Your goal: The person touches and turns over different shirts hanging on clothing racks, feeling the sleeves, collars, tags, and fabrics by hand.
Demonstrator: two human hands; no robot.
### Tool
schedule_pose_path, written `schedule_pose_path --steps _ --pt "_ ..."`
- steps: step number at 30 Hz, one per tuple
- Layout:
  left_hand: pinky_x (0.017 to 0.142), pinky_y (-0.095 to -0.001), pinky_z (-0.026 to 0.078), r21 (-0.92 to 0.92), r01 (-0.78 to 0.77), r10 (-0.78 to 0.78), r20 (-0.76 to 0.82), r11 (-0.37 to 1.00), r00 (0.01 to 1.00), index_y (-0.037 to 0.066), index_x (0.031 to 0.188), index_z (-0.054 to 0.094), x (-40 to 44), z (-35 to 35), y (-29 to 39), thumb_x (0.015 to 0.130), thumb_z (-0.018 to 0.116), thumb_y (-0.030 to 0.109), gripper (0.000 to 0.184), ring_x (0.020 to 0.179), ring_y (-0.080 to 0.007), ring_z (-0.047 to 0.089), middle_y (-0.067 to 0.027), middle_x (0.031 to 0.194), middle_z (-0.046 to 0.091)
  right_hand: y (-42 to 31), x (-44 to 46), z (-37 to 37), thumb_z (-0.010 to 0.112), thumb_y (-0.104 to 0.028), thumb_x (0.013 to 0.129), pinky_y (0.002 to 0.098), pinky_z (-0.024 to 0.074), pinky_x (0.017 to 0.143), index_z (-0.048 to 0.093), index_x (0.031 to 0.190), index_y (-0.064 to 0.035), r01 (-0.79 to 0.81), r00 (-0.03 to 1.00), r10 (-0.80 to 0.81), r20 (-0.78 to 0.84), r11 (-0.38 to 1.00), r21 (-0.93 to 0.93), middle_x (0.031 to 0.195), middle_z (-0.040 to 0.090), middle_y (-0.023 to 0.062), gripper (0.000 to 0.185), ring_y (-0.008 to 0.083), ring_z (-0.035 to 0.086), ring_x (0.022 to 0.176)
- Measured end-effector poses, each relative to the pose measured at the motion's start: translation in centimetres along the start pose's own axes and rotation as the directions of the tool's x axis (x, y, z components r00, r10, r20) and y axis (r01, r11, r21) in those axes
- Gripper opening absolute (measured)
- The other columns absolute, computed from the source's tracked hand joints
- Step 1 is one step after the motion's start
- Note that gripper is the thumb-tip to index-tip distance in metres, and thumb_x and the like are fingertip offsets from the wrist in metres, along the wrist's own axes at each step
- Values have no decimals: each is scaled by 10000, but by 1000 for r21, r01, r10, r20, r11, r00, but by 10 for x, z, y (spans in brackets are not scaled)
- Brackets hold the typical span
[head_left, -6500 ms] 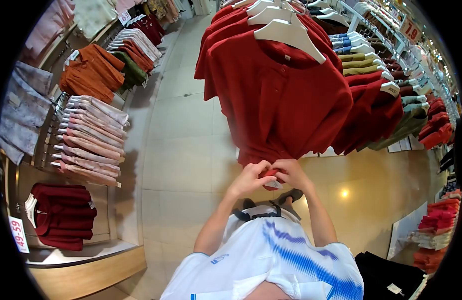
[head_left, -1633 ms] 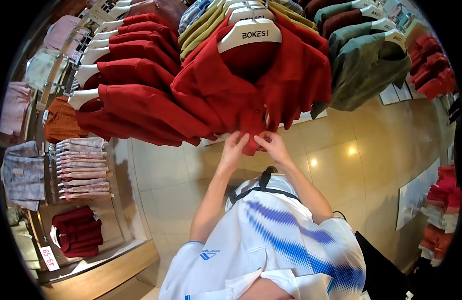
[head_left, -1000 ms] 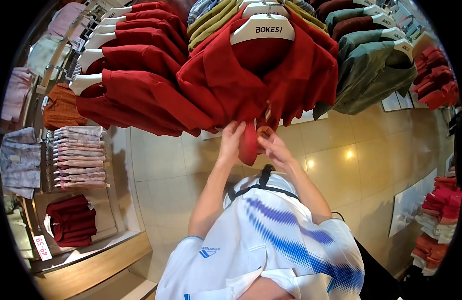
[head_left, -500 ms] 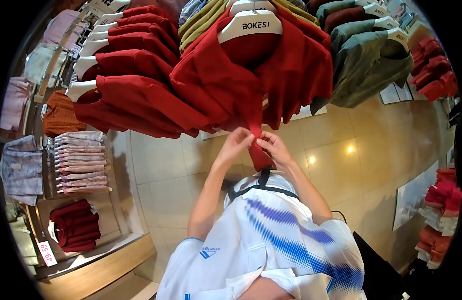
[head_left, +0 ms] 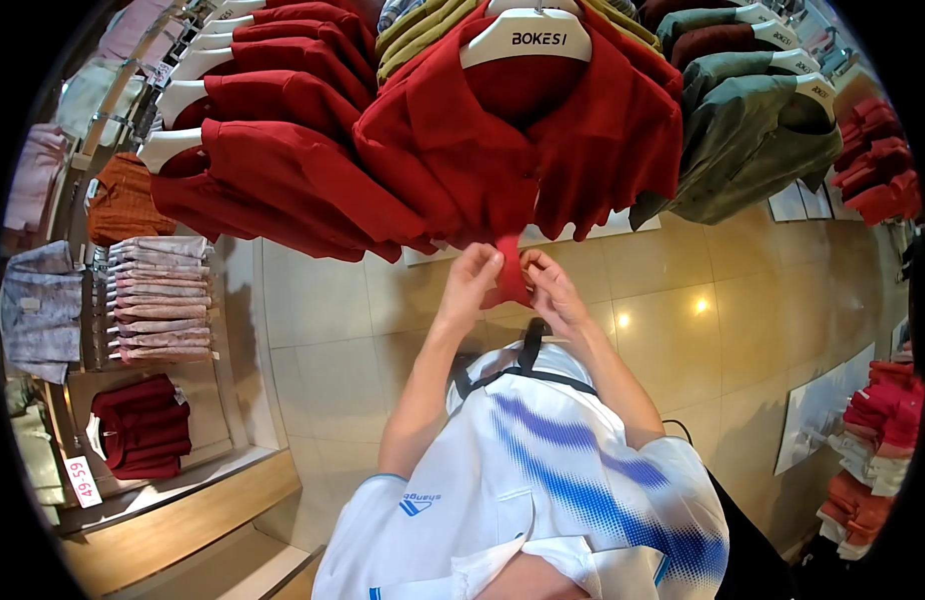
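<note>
A red collared shirt (head_left: 483, 170) hangs open-necked on a white hanger marked BOKESI (head_left: 526, 38) at the front of the rack. Its narrow lower front strip (head_left: 509, 275) hangs down between my hands. My left hand (head_left: 473, 276) pinches the strip's left edge, thumb and fingers together. On the other side, my right hand (head_left: 553, 288) has its fingers curled close beside the strip's right edge; whether the fingertips grip the cloth is hard to make out.
More red garments (head_left: 283, 180) hang on the left of the shirt, and green ones (head_left: 753, 150) on the right. A wall display with pink patterned clothes (head_left: 163, 300) and a low wooden ledge (head_left: 183, 510) stands at left. Folded red and pink clothes (head_left: 888, 405) lie at far right.
In the earliest frame my hands were at a different red garment with the rack turned. Since half a second ago they have moved slightly apart, and the strip's lower end sits higher.
</note>
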State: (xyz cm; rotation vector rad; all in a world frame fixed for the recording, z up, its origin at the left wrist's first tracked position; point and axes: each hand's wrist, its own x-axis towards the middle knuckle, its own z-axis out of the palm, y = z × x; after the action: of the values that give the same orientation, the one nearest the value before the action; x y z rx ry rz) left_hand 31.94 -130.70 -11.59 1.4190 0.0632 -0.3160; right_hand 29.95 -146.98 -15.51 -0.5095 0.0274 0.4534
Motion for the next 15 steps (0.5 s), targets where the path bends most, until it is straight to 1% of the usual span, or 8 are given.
schedule_pose_path --steps 1,2,3,5,8,11,13,15 --pt "631 -193 386 -174 39 -50 -62 984 997 72 894 536 0 2 5 926 540 116 55 713 -28 480 44 799 531 1 -1 -3 620 -151 877 236 443 771 547 1053 -66 -1 1000 1 0 1000 0 924 577 -19 208 57 538 840" --pt "629 -203 401 -291 41 -63 -67 956 996 88 901 536 3 2 13 923 553 140 59 716 -41 508 39 804 551 2 -2 -5 629 -157 872 238 445 759 553 1060 -43 2 999 -14 -41 957 -290 929 583 -19 232 52 537 843" --pt "636 -210 405 -367 71 -86 -23 927 996 93 896 536 7 -6 14 921 557 151 67 718 -48 517 33 808 558 2 -3 -8 638 -164 867 240 446 748 559 1066 -20 -7 996 -42 -75 832 -555 934 589 -18 258 47 535 845" --pt "642 -218 409 -439 101 -101 22 893 995 97 891 537 15 -13 17 920 561 162 75 721 -56 525 26 812 564 2 -7 -14 643 -167 863 234 444 738 571 1063 -13 -37 999 20 -35 798 -602 935 596 -17 263 44 535 839" --pt "662 -223 415 -382 68 -80 -16 922 997 97 878 530 16 -5 27 925 556 187 105 728 -56 519 18 817 557 -2 -12 -6 635 -154 867 217 437 733 605 1023 -5 -117 992 122 -31 802 -585 927 615 -11 218 49 548 809" --pt "696 -239 433 -119 56 -57 0 991 998 65 914 535 17 -2 16 922 562 239 177 757 -79 534 8 832 566 -2 -12 -2 617 -141 877 208 446 736 591 1049 -1 -124 992 110 -58 830 -544 951 617 -10 223 51 560 822" --pt "707 -240 431 101 20 -30 99 995 995 37 946 545 7 -4 3 904 589 243 215 767 -89 527 10 837 566 -2 -10 10 596 -139 892 209 462 729 576 1081 -1 96 995 -96 25 856 -508 974 619 -3 234 58 573 830" --pt "732 -232 419 140 35 -55 140 990 989 44 954 551 -4 -3 0 898 598 227 196 803 -75 520 14 859 563 -1 -7 1 591 -134 895 210 466 736 567 1102 -1 77 997 -74 26 846 -528 985 620 2 247 62 577 841"
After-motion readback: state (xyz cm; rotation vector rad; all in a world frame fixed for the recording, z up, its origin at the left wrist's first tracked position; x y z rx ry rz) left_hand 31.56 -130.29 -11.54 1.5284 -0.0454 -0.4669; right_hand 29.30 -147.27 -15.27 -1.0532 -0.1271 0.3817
